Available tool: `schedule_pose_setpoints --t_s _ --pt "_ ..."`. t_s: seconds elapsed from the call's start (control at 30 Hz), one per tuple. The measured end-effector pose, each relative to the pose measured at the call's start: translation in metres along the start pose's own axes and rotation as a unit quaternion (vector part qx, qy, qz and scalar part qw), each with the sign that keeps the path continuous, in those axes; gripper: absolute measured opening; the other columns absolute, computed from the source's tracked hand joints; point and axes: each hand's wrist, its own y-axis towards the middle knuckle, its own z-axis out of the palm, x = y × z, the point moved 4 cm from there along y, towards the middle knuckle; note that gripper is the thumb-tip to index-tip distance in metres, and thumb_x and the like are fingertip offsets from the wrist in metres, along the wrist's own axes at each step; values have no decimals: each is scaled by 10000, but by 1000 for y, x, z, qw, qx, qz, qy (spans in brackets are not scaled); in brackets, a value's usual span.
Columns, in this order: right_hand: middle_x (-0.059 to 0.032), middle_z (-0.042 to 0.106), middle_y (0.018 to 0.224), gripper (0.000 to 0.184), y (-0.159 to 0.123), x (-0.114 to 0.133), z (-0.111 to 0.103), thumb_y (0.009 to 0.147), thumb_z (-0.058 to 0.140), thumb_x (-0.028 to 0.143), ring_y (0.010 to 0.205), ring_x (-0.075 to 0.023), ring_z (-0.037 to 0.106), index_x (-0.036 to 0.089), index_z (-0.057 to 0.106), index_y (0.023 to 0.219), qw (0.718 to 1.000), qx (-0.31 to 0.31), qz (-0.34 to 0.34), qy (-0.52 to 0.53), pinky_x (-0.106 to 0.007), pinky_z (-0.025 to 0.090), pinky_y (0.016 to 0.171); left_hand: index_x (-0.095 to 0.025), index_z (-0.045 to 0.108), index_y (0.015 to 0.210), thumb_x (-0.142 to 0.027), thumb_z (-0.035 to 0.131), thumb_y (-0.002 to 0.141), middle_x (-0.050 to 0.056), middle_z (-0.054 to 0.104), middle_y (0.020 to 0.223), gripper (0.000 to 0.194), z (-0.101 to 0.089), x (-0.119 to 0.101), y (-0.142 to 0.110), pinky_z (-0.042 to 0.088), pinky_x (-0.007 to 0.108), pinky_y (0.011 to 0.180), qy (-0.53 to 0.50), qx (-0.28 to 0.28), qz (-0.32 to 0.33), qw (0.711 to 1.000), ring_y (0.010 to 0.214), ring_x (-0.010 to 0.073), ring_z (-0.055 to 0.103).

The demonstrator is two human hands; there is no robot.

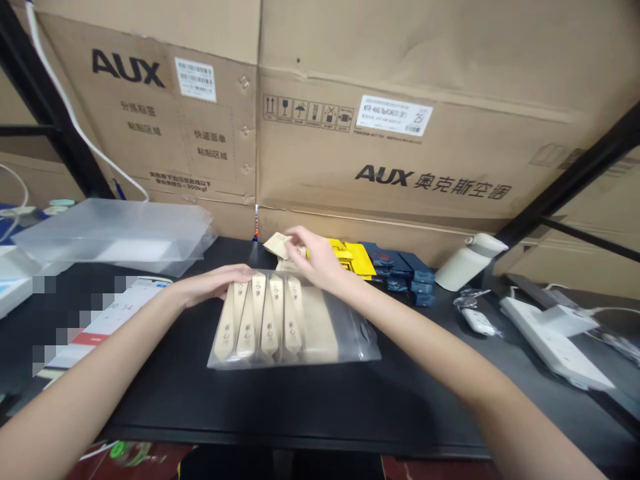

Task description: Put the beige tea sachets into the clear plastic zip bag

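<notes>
A clear plastic bag (357,343) lies on the black table with several beige paper packets (270,327) standing side by side in it. At its upper left edge my left hand (217,283) is closed on the plastic, the fingertips partly hidden. Beyond the bag, my right hand (315,257) pinches a small beige packet (276,245) between thumb and fingers. More beige packets lie under that hand, mostly covered by it. Just to the right are yellow packets (361,259) and a stack of dark blue packets (400,267).
A cream bottle (467,263) and a white power strip (555,347) are at the right. Clear plastic sheets (115,230) and a screen-like device (125,303) lie left. Large AUX cartons (425,153) stand behind the black table (320,407).
</notes>
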Motion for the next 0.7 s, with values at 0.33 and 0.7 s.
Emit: schedule_pose_setpoints --t_s 0.33,0.7 --pt "-66 714 790 405 -171 -76 -50 771 706 541 596 -172 684 179 648 941 866 39 373 330 -291 531 544 -215 661 1059 -529 739 690 75 704 1060 490 19 -1 1 519 373 812 -101 -27 6 994 1092 329 625" --pt "-59 727 1035 498 -156 -36 -52 713 790 409 733 -158 701 220 669 1158 846 253 287 371 -304 586 644 -191 632 1007 -493 713 663 24 638 859 465 37 -17 -7 474 291 694 -154 -127 113 973 792 220 600"
